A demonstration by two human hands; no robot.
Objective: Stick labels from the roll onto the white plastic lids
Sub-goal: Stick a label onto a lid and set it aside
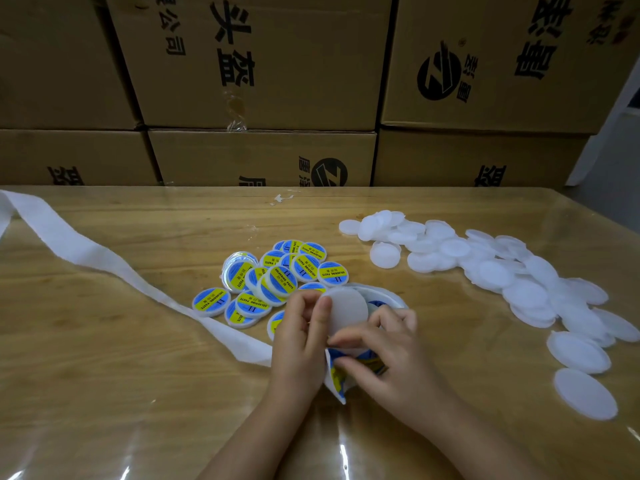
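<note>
Low in the middle of the frame, both hands meet over one plain white lid [349, 310], held up tilted just above the worktop [138, 375]. The left hand [300, 337] pinches the lid's left edge, thumb in front and fingers curled behind. The right hand [393, 351] has its fingers bent in tight at the lid's lower edge. Forefinger and thumb close on the label strip [335, 374] there, blue and yellow print showing between them, though I cannot tell whether a label is lifted free.

Behind the hands sits the label roll [381, 303], mostly hidden. From under the left hand a band of bare white backing paper [86, 251] trails off to the upper left edge.

Just beyond the hands, centre frame, lies a heap of labelled lids [277, 282] — blue and yellow faces up, overlapping. To the right a long scatter of unlabelled lids [502, 271] runs from mid-frame down to the lower right. Cardboard boxes [263, 64] are stacked along the back — printed in black.
</note>
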